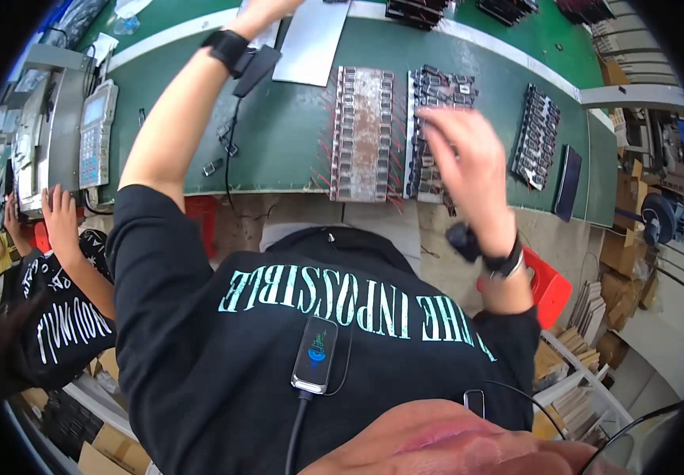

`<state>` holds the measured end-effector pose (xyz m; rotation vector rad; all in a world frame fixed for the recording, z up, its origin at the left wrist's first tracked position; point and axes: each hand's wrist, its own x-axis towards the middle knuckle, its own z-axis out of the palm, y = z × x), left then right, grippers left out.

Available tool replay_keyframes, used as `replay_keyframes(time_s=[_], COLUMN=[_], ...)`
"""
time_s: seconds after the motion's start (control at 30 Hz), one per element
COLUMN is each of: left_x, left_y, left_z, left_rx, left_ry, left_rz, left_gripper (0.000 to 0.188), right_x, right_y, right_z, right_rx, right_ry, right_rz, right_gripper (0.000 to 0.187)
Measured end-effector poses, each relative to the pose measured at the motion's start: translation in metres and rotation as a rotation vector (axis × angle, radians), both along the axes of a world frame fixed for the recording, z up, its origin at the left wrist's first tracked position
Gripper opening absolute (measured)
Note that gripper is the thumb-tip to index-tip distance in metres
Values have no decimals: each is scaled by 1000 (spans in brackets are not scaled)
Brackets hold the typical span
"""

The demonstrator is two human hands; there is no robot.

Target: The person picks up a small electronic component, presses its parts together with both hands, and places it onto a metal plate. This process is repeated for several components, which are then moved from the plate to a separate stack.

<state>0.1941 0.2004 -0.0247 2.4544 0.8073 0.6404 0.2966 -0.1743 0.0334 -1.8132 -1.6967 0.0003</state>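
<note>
Bench (279, 158): green. Right hand (473, 146), 2 o'clock: fingers bent over rack (411, 158); whether gripping, cannot tell. Rack's place: 1 o'clock. Long axis: 12 to 6, ends pointing likewise. Risk: brushing fingers could dislodge its crowded parts (462, 85). Left hand (267, 14), 11 o'clock: cropped; grip, cannot tell.

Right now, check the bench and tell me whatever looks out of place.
A few small black parts lie scattered loose on the green bench beside the black cable, away from the neat rows on the long board. Near the right hand, other parts sit jumbled at uneven angles.
</note>
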Motion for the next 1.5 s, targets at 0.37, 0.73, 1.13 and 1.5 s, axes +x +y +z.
replay_keyframes(time_s=[0.37,0.73,1.13,1.5], left_x=[-209,-234,-257,-265], left_y=[-142,-179,-168,-212], left_z=[63,-1,-3,-37], left_rx=[8,240,246,263], left_ry=[-183,22,248,16], left_rz=[196,366,472,335], left_gripper=[20,15,22,19], right_x=[42,35,52,37], right_y=[101,112,112,106], right_z=[-38,-34,-65,-67], right_rx=[-211,-409,-229,-251], right_ry=[-401,-402,-359,-334], right_rz=[186,73,240,107], right_gripper=[19,21,11,12])
